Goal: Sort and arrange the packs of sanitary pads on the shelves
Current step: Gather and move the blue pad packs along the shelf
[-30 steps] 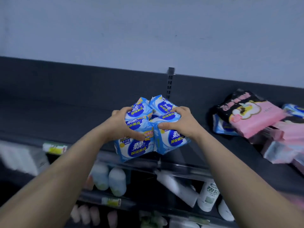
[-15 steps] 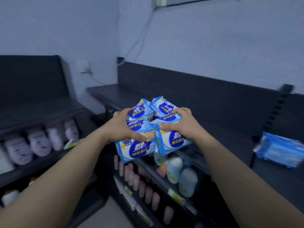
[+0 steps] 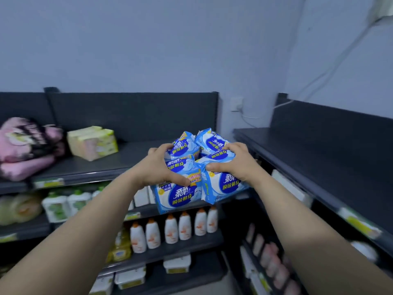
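Note:
Several blue-and-white packs of sanitary pads (image 3: 180,194) are bunched together in the air in front of me. My left hand (image 3: 158,167) grips the left side of the bunch, thumb across a front pack. My right hand (image 3: 235,161) grips the right side, fingers curled over the top packs. Behind the bunch runs the dark top shelf (image 3: 110,165) of a corner rack. On it lie yellow packs (image 3: 93,142) and, at the far left, a pile of pink and black packs (image 3: 25,147).
A second dark shelf (image 3: 297,150) runs along the right wall, meeting the first at the corner. Lower shelves hold white bottles (image 3: 172,228), green-labelled bottles (image 3: 63,205) and white tubs (image 3: 176,265). A wall socket (image 3: 236,104) with a cable sits in the corner.
My view has swung left from the right-hand shelf to the corner rack, bringing the pink and yellow packs into sight. Both hands keep the same hold on the blue packs.

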A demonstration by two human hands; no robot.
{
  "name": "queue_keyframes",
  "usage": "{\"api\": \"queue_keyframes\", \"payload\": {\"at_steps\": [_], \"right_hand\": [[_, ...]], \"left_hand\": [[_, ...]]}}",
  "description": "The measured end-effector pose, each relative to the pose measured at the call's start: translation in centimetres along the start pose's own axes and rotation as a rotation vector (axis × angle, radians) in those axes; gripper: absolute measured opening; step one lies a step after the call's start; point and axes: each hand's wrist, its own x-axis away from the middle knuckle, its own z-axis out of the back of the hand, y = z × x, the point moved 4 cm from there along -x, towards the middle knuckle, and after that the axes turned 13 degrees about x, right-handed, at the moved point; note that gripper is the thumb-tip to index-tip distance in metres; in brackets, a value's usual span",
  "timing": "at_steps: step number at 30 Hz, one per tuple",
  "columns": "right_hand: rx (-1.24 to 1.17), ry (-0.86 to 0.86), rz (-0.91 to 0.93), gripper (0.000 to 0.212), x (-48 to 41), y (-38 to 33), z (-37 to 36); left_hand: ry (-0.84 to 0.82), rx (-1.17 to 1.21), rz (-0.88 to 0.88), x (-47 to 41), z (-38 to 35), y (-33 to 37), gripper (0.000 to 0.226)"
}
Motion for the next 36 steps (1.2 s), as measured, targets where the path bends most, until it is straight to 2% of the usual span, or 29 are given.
{"api": "queue_keyframes", "payload": {"at_steps": [4, 12, 18, 24, 28, 36], "right_hand": [[-0.010, -0.076, 0.069, 0.045, -4.2, -4.0, -7.1], [-0.015, -0.208, 0.125, 0.047, -10.8, -7.3, -16.5], [0.005, -0.246, 0.134, 0.044, -17.3, -6.3, -20.0], [-0.019, -0.268, 0.142, 0.048, -26.1, -3.9, -22.9], [-0.012, -0.307, 0.137, 0.050, -32.2, -2.0, -24.7], [0.006, -0.382, 0.123, 0.046, -41.1, 1.6, -28.9]], "left_hand": [[0.044, 0.052, 0.082, -0.8, 7.7, -4.6, 0.128], [0.156, 0.062, 0.167, -3.5, 16.1, -11.4, 0.131], [0.197, 0.079, 0.210, -8.6, 18.2, -14.1, 0.130], [0.249, -0.043, 0.216, -16.8, 19.8, -15.9, 0.137], [0.263, -0.054, 0.242, -22.4, 20.3, -17.1, 0.128], [0.260, -0.034, 0.340, -31.3, 21.0, -21.7, 0.142]]}}
